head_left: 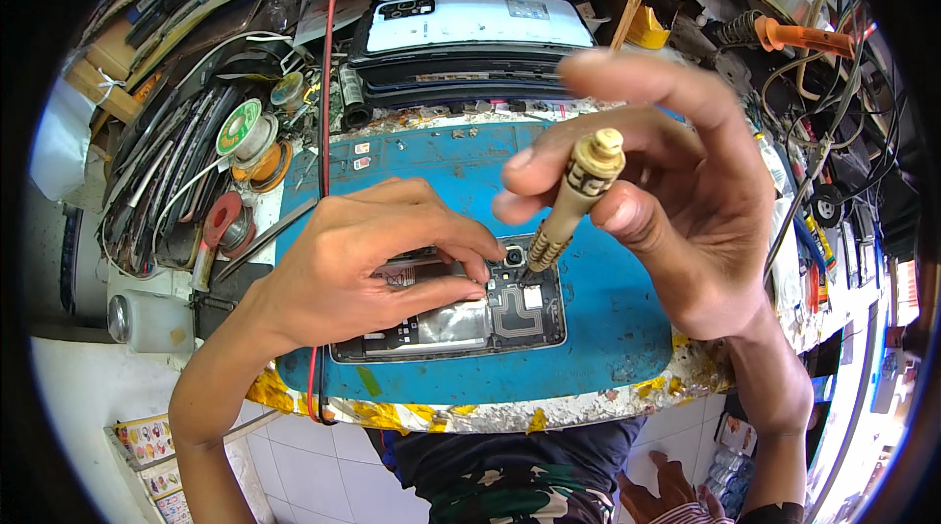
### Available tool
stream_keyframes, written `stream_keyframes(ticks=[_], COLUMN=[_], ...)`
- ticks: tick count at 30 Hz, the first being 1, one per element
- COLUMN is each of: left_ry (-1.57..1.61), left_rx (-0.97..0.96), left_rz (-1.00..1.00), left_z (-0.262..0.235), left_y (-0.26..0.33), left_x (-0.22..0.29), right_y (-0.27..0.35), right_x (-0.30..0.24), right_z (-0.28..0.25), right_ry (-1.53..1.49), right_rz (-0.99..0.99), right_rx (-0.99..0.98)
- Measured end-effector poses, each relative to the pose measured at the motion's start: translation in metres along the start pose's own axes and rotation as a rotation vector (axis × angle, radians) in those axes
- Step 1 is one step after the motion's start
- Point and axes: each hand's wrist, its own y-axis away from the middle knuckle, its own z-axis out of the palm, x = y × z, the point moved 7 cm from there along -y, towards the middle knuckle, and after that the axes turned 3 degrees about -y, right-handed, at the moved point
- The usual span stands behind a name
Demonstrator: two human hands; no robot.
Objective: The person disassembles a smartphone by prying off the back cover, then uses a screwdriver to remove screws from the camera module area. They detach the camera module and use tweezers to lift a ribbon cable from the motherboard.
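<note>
Opened phone: a dark-framed phone with its back off, silver battery and board exposed, is laid crosswise on a worn blue mat.
Screwdriver: a slim tool with a cream, ribbed handle is stood at a tilt, its dark tip brought down at the board, just beside the camera module.
Right hand: the handle is grasped between thumb and fingers of the right hand; the index finger is raised and blurred.
Left hand: thumb and fingertips of the left hand are brought close together over the phone; whether anything is pinched cannot be told.
Board step: judged from the tip's place, a screw seems to be worked on; no screw head can be made out.
Next turn: a seated tip, a straighter handle and a steadied phone seem called for.
Jar: a translucent whitish jar is laid on its side at the left; its contents cannot be told.
Tub: a small round tub is set behind a green-labelled spool; its filling is unclear.
</note>
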Motion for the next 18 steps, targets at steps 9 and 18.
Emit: stream_keyframes(ticks=[9, 18], left_ry=[0.001, 0.009], left_rx=[0.007, 0.005], left_rz=[0.006, -0.012], left_z=[0.000, -0.001], left_y=[0.001, 0.002], left_x=[-0.001, -0.001], right_y=[-0.002, -0.001], right_x=[-0.005, -0.006], right_z=[0.008, 0.012], right_ry=[0.032, 0.148], right_rz=[0.031, -0.062], right_rx=[-0.048, -0.226])
